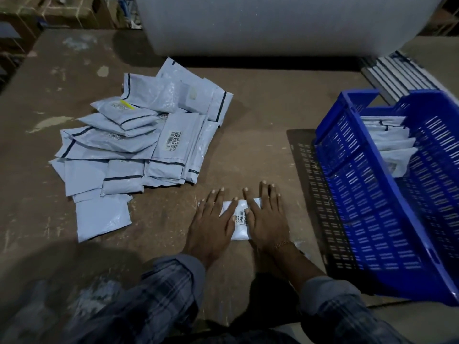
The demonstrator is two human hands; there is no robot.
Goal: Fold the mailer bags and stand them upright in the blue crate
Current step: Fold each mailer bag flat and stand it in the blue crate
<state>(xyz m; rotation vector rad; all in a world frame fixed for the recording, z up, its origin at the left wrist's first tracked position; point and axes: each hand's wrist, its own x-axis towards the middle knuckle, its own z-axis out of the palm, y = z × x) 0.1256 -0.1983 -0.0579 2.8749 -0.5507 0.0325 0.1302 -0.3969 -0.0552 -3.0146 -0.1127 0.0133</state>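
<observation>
A folded mailer bag (pixel 240 219) is pressed flat on the bench (pixel 260 115) beneath both hands: the left hand (pixel 211 225) and the right hand (pixel 267 219) lie open, fingers straight, nothing gripped. The creasing step appears to be in hand. Just right of the right hand the blue crate (pixel 367 209) is seen, with folded bags (pixel 390 145) already stood inside. Beyond and left of the left hand the unfolded pile (pixel 139 140) waits. Next, the bag would likely need pinching shut and lifting rightward into the crate, upright.
</observation>
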